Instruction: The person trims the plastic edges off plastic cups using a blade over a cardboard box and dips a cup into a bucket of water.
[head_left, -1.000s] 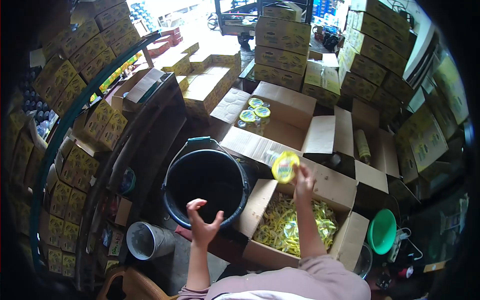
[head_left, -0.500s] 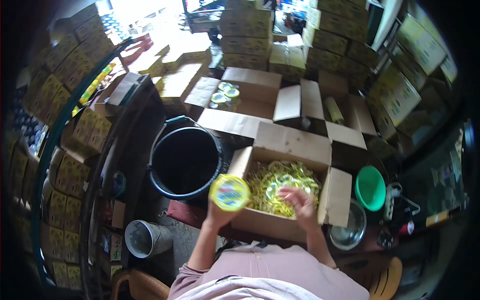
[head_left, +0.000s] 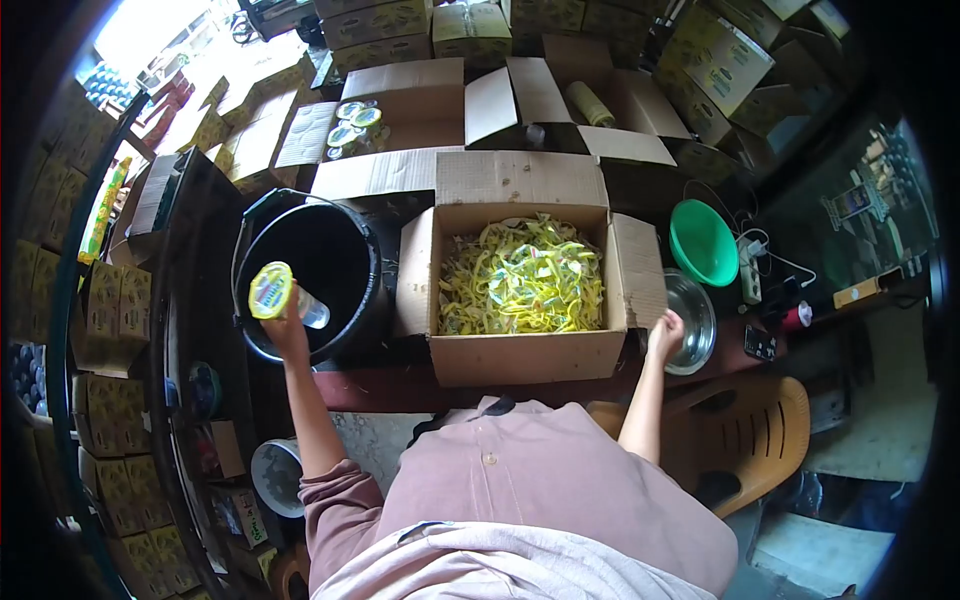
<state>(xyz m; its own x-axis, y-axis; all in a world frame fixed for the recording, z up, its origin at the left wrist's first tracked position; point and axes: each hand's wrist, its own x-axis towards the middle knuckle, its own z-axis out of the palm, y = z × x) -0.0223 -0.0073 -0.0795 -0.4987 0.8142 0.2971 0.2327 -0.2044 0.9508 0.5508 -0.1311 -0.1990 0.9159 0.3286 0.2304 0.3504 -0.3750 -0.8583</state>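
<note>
My left hand (head_left: 287,322) is wrapped round a clear plastic cup (head_left: 270,290) with a yellow-rimmed, printed lid, tilted over the near side of the black bucket (head_left: 374,290). Below the lid, the cup's see-through body shows to the right of my fingers. My right hand (head_left: 664,336) is closed at the near left rim of the clear bowl (head_left: 708,335); whatever is in its fingers, if anything, is hidden. Between my hands stands an open cardboard box (head_left: 530,358) filled with a tangle of yellow, shiny plastic strips (head_left: 525,280).
Behind, an open carton (head_left: 410,85) holds several lidded cups (head_left: 358,125), and another carton (head_left: 640,100) holds a yellowish roll (head_left: 590,104). A green basin (head_left: 703,243) and a power strip (head_left: 750,270) are at right. A plastic chair (head_left: 760,440) stands close on my right.
My left hand has carried the cup leftward from beside the box to over the bucket. My right hand has left the yellow strips and moved right to the bowl. The view has shifted too.
</note>
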